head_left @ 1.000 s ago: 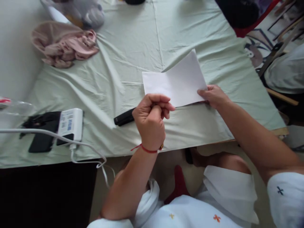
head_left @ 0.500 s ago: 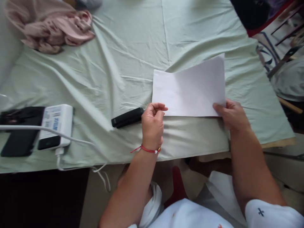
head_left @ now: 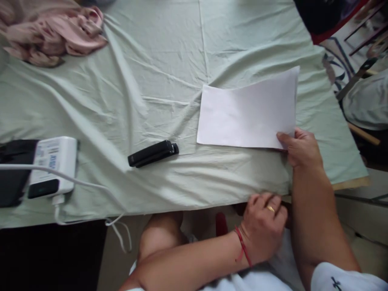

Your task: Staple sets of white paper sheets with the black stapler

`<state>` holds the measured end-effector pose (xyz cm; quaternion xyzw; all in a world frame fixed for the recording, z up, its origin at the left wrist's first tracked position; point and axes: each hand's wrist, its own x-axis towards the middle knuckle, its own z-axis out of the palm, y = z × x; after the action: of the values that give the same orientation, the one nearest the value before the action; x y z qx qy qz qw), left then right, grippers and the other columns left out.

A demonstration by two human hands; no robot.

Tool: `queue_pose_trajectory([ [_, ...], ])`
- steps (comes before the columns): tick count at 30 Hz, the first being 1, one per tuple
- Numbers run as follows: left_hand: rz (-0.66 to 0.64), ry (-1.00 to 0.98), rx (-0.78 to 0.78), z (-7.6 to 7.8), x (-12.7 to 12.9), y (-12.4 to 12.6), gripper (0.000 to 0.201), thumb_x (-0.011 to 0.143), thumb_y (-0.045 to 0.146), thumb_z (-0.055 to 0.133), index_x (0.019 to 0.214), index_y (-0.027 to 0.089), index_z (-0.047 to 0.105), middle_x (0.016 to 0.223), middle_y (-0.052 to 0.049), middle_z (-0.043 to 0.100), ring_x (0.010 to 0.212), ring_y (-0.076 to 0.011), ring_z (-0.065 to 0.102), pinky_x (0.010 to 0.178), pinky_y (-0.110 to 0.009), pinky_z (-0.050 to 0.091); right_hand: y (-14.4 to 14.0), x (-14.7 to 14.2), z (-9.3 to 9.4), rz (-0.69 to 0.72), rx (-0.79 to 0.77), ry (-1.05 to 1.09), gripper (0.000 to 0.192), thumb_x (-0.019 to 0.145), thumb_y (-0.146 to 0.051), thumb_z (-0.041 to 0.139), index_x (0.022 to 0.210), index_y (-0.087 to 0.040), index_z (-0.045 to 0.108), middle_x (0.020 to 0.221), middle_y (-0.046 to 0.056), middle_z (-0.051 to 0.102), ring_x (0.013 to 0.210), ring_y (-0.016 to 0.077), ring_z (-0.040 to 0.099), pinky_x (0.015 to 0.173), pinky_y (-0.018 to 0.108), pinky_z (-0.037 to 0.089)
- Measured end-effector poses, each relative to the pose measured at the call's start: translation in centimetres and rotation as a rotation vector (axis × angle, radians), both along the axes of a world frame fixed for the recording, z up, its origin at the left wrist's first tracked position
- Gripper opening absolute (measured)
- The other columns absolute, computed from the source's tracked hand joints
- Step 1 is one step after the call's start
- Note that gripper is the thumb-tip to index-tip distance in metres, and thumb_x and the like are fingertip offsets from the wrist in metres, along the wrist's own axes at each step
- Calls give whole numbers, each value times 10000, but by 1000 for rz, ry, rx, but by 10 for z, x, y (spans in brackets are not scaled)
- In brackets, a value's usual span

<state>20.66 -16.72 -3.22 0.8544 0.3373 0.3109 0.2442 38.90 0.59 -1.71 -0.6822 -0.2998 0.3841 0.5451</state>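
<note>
White sheets of paper (head_left: pixel 247 115) lie over the cloth, their far right corner lifted. My right hand (head_left: pixel 303 147) pinches their near right corner, thumb on top and fingers beneath. My left hand (head_left: pixel 263 226), with a ring and a red string bracelet, is by the near edge of the bed or table, over my lap and apart from the paper. Its fingers are curled and their tips are hidden, so whether it holds anything does not show. Left of the paper rests a black stapler (head_left: pixel 153 153), untouched.
A pale green cloth (head_left: pixel 169 60) with wrinkles covers the surface. At left are a white power bank (head_left: pixel 54 165) with a white cable (head_left: pixel 91 185) and a dark phone-like object (head_left: pixel 12 188). Crumpled pink fabric (head_left: pixel 60 34) lies far left.
My left hand has left the paper's near side and swung down and right to the near edge. The stapler now shows fully. The paper, still in my right hand, has shifted slightly right.
</note>
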Motion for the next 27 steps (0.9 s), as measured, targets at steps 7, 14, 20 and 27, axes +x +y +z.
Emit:
queue_pose_trajectory([
  [7,-335,180,-166,-17,9,-47,583,1096,255,528,1631,41,442,1002,-116,824,793,-268,772,634,-448,616,-5,-2,4,38,-10,-1,213,607,-223,855,810,-260,802,765,-27,770,639,157,651,553,281,561],
  [14,-490,116,-202,9,-9,11,60,946,164,618,939,173,677,764,-42,747,625,-201,734,429,-338,387,-38,-13,11,57,-17,-30,250,637,-321,902,867,-262,825,741,-32,754,690,181,689,646,306,591],
  [20,157,-440,-62,49,-69,80,148,1023,134,626,1096,182,746,768,-2,769,623,-136,670,629,-275,501,-58,-18,16,102,-67,-200,160,741,-352,851,868,-256,841,800,-23,752,675,156,582,615,282,484],
  [27,814,-704,-327,37,-113,126,93,993,185,706,1055,234,755,990,-10,794,928,-167,735,805,-263,538,-62,-27,19,1,-15,-246,173,727,-299,849,890,-240,863,824,-17,745,713,155,582,629,286,467],
])
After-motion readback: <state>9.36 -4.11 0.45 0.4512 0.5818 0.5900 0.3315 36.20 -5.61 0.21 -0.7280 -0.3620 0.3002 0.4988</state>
